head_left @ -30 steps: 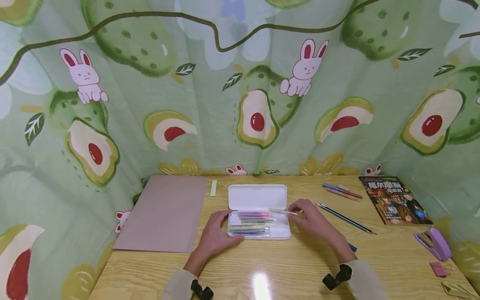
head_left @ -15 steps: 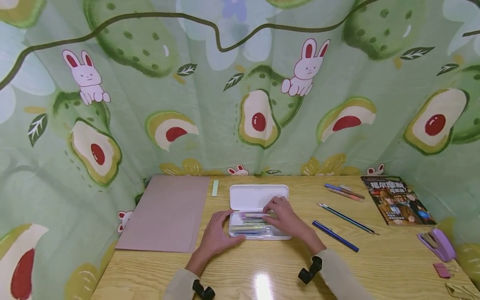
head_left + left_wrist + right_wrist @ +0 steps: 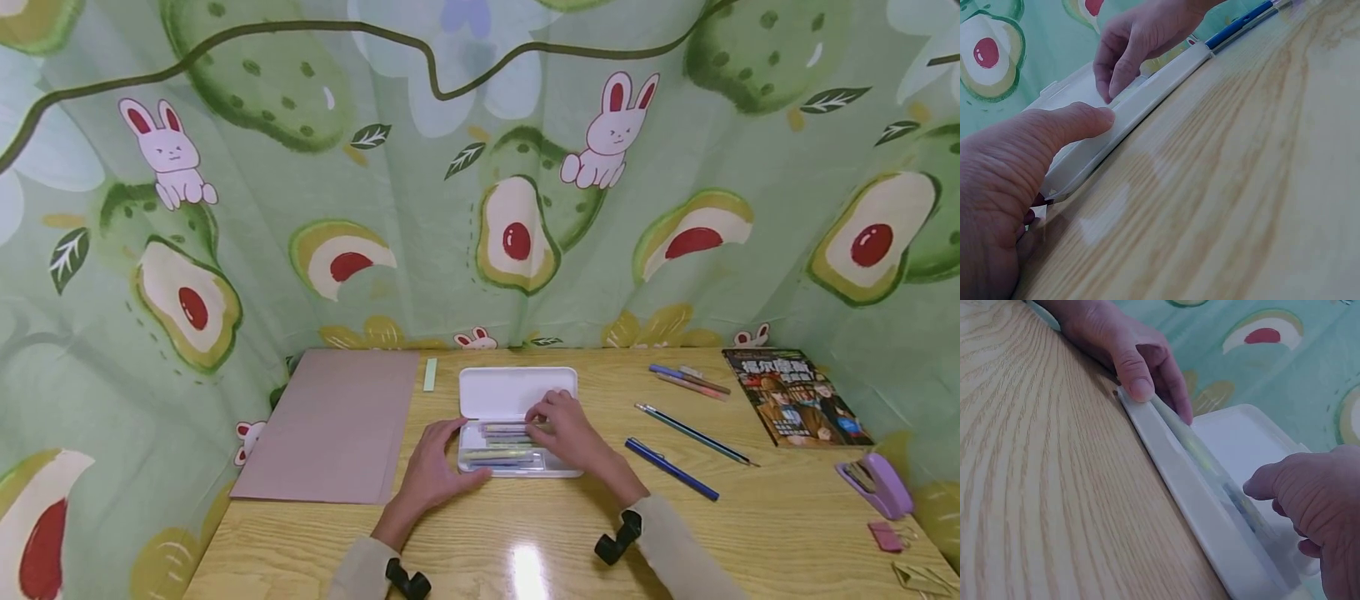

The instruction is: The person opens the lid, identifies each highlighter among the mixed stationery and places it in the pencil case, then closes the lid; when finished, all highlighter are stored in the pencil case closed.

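Observation:
A white pencil case (image 3: 558,467) lies with its lid (image 3: 517,393) raised at the back. Several slim pens (image 3: 498,456) lie inside, mostly toward the left. My left hand (image 3: 431,467) grips the case's left end, thumb on the front rim and fingers round the far side. In the right wrist view that thumb presses the corner of the case (image 3: 1166,453). My right hand (image 3: 566,433) reaches down into the case near the hinge, thumb and fingertips pinched together at the end of a pale pen (image 3: 510,427). Its fingers hide much of that end.
Right of the case lie a blue pen (image 3: 671,469), dark pencils (image 3: 697,435) and several markers (image 3: 686,381). Farther right are a comic book (image 3: 795,400), a purple stapler (image 3: 877,485) and a pink clip (image 3: 887,537). A mauve folder (image 3: 326,425) and a pale green strip (image 3: 430,375) lie left.
My right hand has moved left with a pale pen, from the case's right edge into the case, and then stays nearly still. My left hand keeps its hold on the case.

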`<action>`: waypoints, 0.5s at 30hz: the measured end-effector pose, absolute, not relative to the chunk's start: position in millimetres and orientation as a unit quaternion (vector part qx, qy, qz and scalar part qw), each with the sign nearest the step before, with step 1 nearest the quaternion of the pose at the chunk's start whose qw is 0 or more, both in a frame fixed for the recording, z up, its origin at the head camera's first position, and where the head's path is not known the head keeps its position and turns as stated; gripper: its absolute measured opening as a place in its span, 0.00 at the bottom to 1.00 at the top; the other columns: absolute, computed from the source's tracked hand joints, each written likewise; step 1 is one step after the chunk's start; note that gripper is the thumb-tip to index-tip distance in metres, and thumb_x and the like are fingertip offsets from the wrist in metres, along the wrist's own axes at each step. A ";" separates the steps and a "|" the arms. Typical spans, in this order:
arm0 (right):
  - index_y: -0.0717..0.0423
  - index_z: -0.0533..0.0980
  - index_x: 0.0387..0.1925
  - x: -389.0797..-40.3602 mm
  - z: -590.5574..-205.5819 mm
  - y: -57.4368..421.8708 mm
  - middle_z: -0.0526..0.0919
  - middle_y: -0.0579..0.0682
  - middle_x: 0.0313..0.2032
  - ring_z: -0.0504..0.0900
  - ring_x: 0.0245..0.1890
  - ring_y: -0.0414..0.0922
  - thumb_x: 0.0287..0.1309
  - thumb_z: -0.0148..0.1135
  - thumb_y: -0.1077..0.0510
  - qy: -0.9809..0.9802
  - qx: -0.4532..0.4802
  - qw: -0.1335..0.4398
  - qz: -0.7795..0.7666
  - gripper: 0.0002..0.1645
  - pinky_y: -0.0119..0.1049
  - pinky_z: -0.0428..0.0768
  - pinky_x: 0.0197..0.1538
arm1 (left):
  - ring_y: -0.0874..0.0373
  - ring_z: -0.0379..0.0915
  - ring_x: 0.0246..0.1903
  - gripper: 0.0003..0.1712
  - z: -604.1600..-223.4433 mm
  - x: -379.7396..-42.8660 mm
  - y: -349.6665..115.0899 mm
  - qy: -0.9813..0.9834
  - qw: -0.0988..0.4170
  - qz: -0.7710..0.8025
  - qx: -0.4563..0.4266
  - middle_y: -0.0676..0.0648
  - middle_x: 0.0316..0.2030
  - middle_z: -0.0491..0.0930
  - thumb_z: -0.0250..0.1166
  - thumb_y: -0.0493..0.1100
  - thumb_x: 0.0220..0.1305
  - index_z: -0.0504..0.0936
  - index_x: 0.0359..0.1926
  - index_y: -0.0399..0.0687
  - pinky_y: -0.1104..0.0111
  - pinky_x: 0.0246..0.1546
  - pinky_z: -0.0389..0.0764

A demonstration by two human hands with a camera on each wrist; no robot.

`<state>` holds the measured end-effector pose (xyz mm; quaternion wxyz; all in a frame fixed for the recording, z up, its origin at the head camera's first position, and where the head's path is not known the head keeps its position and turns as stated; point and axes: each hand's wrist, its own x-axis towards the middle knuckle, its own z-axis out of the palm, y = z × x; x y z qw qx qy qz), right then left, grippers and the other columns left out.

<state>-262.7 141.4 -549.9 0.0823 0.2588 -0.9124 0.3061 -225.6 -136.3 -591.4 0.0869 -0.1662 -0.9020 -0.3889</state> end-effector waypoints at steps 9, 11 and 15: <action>0.58 0.85 0.44 -251.4 -540.8 172.1 0.73 0.44 0.32 0.70 0.37 0.45 0.63 0.73 0.61 -0.895 0.245 0.098 0.359 0.09 0.37 0.69 0.41 | 0.46 0.71 0.66 0.54 -590.5 -226.4 -136.4 -0.901 0.085 -0.388 -0.172 0.45 0.65 0.76 0.80 0.70 0.46 0.76 0.71 0.50 0.44 0.63 0.75; 0.60 0.85 0.46 -251.0 -540.3 181.1 0.73 0.44 0.32 0.70 0.35 0.45 0.63 0.73 0.62 -0.892 0.238 0.102 0.371 0.10 0.35 0.71 0.39 | 0.46 0.71 0.65 0.54 -590.7 -226.2 -136.2 -0.900 0.088 -0.390 -0.174 0.45 0.64 0.76 0.80 0.69 0.47 0.76 0.70 0.50 0.44 0.62 0.75; 0.62 0.85 0.48 -250.9 -539.5 201.1 0.74 0.44 0.31 0.71 0.33 0.43 0.61 0.74 0.64 -0.886 0.227 0.111 0.388 0.13 0.34 0.73 0.36 | 0.46 0.71 0.65 0.54 -591.8 -225.7 -136.1 -0.900 0.091 -0.390 -0.174 0.45 0.64 0.77 0.80 0.70 0.46 0.76 0.70 0.50 0.44 0.62 0.75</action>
